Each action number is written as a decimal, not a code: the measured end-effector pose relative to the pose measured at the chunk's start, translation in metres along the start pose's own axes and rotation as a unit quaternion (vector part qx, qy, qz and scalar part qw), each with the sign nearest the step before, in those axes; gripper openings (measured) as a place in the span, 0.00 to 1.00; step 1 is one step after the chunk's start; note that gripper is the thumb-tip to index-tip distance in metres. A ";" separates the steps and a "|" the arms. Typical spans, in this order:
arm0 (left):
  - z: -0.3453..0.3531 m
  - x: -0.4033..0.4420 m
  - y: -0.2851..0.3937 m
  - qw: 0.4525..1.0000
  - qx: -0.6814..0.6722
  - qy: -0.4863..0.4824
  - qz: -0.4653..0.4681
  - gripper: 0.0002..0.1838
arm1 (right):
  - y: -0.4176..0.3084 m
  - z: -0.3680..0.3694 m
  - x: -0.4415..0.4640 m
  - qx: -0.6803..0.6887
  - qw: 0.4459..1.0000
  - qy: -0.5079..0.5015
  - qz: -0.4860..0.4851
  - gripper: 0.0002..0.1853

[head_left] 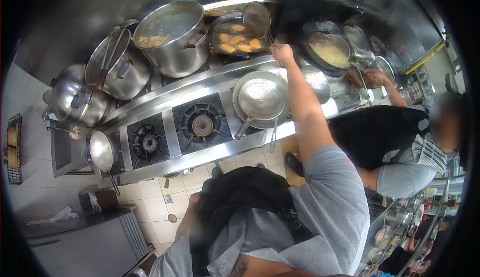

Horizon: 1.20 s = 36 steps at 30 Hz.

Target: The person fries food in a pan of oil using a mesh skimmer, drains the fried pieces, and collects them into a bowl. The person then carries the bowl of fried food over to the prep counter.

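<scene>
Steel stove here: round wire-mesh skimmer gripped by right hand, handle slanted forward-left, golden-orange pieces leftward; left hand can't be read.

We see a round wire skimmer tilted over the far right edge of a dark, wide pan, its handle slanting down toward us; we cannot tell whether its basket touches the rim. The pan sits in the back row of the stove, holding dark brown liquid. In it we see several golden-orange pieces, mostly clustered toward the near side.
</scene>
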<state>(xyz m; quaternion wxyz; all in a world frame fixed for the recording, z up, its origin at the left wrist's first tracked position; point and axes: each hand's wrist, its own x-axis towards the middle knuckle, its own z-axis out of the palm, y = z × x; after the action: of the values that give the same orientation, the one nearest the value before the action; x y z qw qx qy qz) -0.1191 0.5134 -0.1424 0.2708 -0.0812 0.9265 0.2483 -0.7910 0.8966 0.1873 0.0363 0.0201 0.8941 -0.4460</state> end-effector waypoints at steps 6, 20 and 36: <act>-0.001 0.001 0.003 1.000 0.001 -0.002 0.015 0.18 | -0.004 -0.006 -0.004 0.046 0.998 -0.016 -0.044 0.14; 0.029 0.029 -0.025 0.999 0.025 0.025 0.006 0.17 | -0.014 -0.003 -0.006 -0.082 0.990 0.076 -0.088 0.15; 0.022 0.000 -0.021 0.998 0.003 -0.046 -0.044 0.16 | 0.000 -0.018 -0.084 0.090 0.994 -0.064 -0.012 0.14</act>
<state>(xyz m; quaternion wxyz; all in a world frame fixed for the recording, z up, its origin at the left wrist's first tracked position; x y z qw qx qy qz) -0.1031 0.5065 -0.1672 0.3239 -0.1093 0.9094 0.2369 -0.7082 0.9108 0.2050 0.0865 -0.0159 0.8464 -0.5252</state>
